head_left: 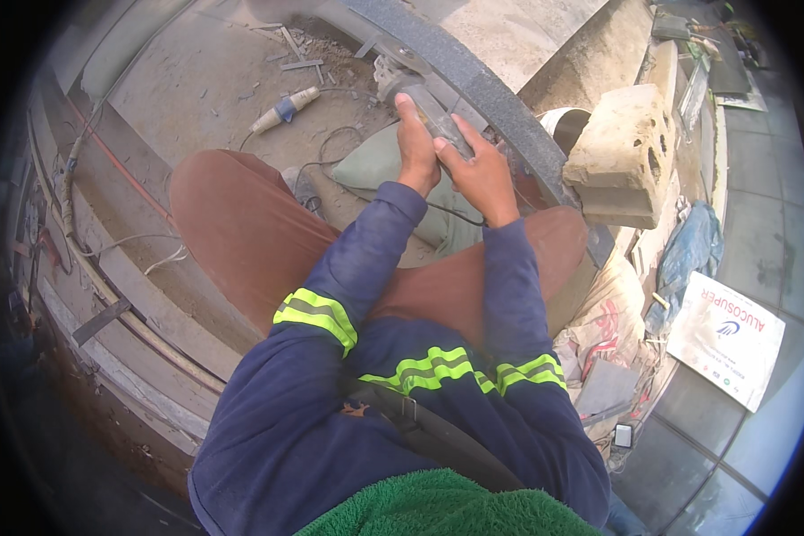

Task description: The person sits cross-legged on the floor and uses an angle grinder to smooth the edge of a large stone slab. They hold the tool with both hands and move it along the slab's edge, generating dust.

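Both hands (479,174) curled, close together

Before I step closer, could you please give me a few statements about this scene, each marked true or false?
1. The left hand and the right hand are both on the grey grinder. True.
2. The concrete block is on the left side of the picture. False: it is on the right, near the right knee.
3. A white board lies on the right. True.
4. The right hand grips the pale cable connector. False: the connector lies on the dusty ground, left of both hands.
5. The left sleeve has a bright yellow-green band. True.
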### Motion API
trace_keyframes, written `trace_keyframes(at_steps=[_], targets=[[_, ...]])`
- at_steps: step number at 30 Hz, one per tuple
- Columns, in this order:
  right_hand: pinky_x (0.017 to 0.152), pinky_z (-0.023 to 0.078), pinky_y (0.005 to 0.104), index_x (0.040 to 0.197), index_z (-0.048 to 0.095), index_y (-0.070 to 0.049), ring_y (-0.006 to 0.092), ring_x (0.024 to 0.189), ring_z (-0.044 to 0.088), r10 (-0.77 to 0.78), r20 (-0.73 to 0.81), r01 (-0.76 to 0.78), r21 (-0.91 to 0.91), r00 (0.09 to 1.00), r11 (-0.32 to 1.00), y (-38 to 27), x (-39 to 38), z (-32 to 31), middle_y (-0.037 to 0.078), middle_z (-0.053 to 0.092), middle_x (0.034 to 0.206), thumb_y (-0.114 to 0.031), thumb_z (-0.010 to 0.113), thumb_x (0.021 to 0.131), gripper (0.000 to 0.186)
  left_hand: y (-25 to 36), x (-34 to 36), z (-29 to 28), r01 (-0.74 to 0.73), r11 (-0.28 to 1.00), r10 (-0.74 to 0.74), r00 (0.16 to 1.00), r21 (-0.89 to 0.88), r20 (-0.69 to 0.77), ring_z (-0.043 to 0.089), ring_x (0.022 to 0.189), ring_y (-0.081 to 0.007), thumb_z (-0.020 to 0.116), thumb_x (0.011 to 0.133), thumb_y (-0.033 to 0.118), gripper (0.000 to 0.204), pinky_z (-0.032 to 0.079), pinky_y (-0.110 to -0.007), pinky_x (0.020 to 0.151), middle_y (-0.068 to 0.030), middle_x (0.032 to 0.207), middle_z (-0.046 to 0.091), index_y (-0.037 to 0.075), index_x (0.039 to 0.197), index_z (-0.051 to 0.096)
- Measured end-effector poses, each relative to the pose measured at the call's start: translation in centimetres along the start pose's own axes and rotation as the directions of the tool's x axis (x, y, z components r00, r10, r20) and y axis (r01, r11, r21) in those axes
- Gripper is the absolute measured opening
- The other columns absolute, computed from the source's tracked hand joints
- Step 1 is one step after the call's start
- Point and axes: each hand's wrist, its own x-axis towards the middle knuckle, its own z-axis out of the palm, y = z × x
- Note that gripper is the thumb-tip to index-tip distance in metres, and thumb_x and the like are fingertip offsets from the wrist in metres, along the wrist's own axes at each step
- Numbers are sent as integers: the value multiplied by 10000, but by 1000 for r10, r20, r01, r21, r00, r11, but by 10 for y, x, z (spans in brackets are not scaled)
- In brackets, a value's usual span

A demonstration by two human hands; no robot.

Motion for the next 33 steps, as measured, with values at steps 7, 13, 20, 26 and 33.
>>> trace_keyframes(at_steps=[7,13,20,26,33], targets=[[890,600,428,1591,666,-126,325,899,782,-68,-40,69,12,997,998,4,2,6,236,799,1165,-536,776,977,746,0,5,-5,-57,998,57,998,39,9,692,1279,-279,341,1198,656,813,556,-416,1094,-164,1455,674,-52,1536,553],[687,560,337,1621,642,-117,170,586,690,-127,-68,128,8,989,992,13,9,12,107,723,728,-532,794,994,767,1,9,-6,-15,999,15,1000,44,-18,694,1274,-278,347,1193,663,815,555,-413,1091,-166,1439,678,-49,1530,557],[918,607,463,1578,669,-94,371,954,792,-50,-14,50,-6,999,999,-2,14,12,273,818,1180,-557,769,966,773,4,23,-14,-33,999,33,999,32,15,697,1272,-284,348,1192,666,811,557,-422,1090,-169,1429,686,-41,1526,563],[949,609,472,1584,663,-93,402,1009,804,-64,-21,64,-10,998,998,-7,28,19,285,820,1140,-584,763,955,804,11,38,-16,-55,997,54,998,51,18,698,1270,-287,342,1194,662,783,564,-437,1087,-154,1416,687,-13,1520,568],[975,615,477,1588,662,-102,415,1045,813,-58,-17,57,-55,998,997,-7,42,24,283,825,1114,-584,755,956,800,18,44,-12,-31,998,32,999,56,-13,700,1270,-278,349,1197,652,773,564,-430,1089,-149,1427,688,-10,1530,568]])
